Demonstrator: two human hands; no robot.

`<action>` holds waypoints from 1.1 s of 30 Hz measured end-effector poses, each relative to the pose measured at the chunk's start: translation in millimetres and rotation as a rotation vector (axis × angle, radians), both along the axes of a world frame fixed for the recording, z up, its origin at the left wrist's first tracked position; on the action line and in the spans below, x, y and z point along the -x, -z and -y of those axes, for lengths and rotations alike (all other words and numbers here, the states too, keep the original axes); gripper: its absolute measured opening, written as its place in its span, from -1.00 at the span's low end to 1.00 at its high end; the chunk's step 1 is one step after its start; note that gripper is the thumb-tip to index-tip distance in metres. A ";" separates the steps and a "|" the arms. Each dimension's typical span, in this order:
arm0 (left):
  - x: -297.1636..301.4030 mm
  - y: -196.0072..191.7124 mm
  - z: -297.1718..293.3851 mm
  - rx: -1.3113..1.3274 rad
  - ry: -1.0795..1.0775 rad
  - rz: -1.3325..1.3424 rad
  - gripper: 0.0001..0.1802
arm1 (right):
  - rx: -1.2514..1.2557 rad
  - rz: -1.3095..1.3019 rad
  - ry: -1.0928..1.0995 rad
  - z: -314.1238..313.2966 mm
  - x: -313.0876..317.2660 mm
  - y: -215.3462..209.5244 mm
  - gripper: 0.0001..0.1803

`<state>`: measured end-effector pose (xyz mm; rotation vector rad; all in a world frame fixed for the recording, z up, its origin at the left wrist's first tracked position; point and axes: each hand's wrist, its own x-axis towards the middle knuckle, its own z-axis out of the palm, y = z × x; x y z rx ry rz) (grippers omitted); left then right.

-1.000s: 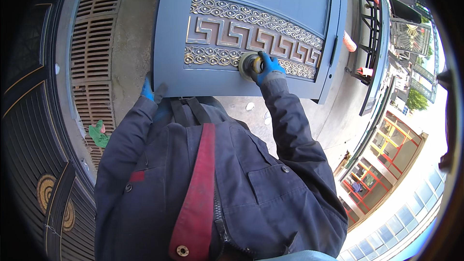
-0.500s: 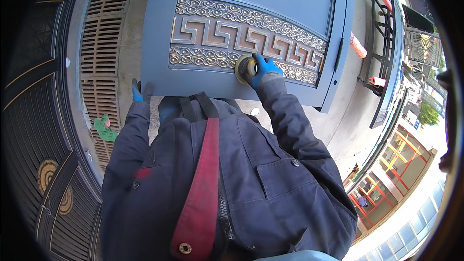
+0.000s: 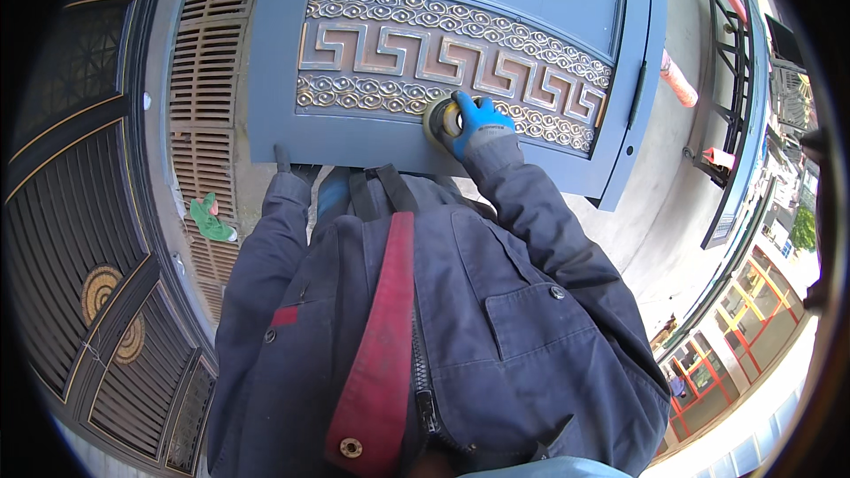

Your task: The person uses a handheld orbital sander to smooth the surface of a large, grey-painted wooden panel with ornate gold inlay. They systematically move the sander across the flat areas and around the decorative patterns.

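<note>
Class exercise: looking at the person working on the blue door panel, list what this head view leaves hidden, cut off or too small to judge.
- Left hand: head view, mostly under the blue door panel's near edge; grip unclear.
- Round tool: largely covered by the right hand; its type is unclear.
- Green object on the grating: too small to identify.
- Panel's upper part: cut off by the frame's top edge.
</note>
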<state>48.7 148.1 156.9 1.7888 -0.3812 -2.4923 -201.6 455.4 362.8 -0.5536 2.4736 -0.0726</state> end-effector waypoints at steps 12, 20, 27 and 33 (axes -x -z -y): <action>-10.0 25.4 -1.7 -0.015 -0.126 -0.036 -0.23 | -0.049 -0.056 0.063 -12.1 1.6 4.5 -0.16; 2.5 36.5 3.8 0.001 -0.030 -0.058 -0.20 | -0.010 -0.111 0.038 -23.4 3.1 6.9 -0.12; -14.8 62.9 5.8 -0.011 -0.105 -0.037 -0.40 | -0.033 -0.151 0.097 -42.7 7.2 7.1 -0.12; -8.0 67.7 12.2 0.006 0.002 -0.194 -0.20 | 0.016 -0.111 0.048 -53.6 10.8 5.1 -0.16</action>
